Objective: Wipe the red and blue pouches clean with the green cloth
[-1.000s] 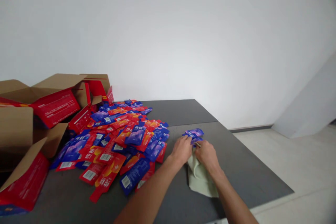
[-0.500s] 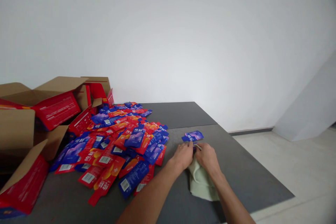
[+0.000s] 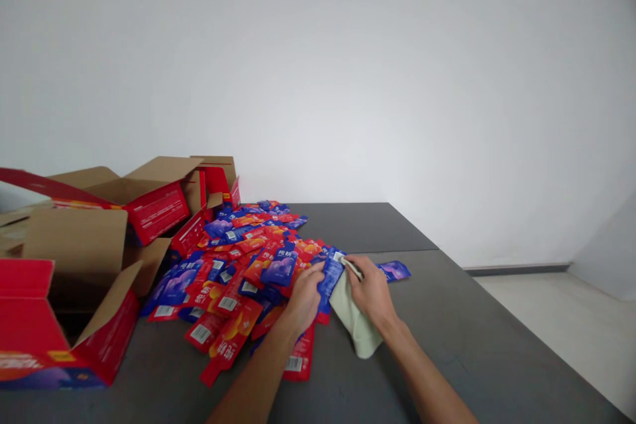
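Observation:
My left hand is closed at the right edge of the packet pile, pinching the side of a blue packet that shows its printed back and a barcode near the top. In my right hand a pale green cloth is bunched, its lower part hanging toward the tabletop. The cloth's upper edge comes close to the blue packet; whether they touch I cannot tell. Behind my right hand, another blue-purple packet lies flat, partly covered by the fingers.
A heap of red and blue packets spreads over the left of the dark grey table. Several open red cartons with brown insides, such as the front carton, stand at far left. A white wall rises behind; pale floor lies right.
Both hands were together over the cloth and have come apart, moving left to the pile. The blue packet now shows between them. The view has turned left.

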A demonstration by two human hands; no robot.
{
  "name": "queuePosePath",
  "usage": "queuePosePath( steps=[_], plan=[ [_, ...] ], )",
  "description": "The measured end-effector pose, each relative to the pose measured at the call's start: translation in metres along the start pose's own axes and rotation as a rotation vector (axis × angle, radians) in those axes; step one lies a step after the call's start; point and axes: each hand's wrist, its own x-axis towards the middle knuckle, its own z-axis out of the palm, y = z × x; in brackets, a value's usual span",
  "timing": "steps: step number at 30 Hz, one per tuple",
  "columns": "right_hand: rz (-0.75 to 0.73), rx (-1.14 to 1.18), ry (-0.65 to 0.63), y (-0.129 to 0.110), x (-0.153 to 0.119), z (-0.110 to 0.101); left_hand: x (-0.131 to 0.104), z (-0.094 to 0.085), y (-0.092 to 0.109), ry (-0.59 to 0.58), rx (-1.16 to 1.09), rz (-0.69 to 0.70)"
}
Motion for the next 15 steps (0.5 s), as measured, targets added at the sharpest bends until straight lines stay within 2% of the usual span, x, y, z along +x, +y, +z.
queuePosePath(
  steps=[4,10,13,15],
  plan=[
    [-0.116,0.031,-0.065,-0.014,0.008,0.019,-0.010,-0.010,0.014,-0.114,-0.083,0.009],
    [-0.203,-0.027,-0.218,-0.026,-0.009,0.045,-0.011,-0.015,0.018,-0.077,-0.111,0.029],
    [-0.250,-0.009,-0.268,-0.028,-0.015,0.048,-0.011,-0.019,0.024,-0.137,-0.105,0.040],
    [-0.224,-0.002,-0.231,-0.025,-0.013,0.046,-0.012,-0.021,0.026,-0.150,-0.065,0.035]
  ],
)
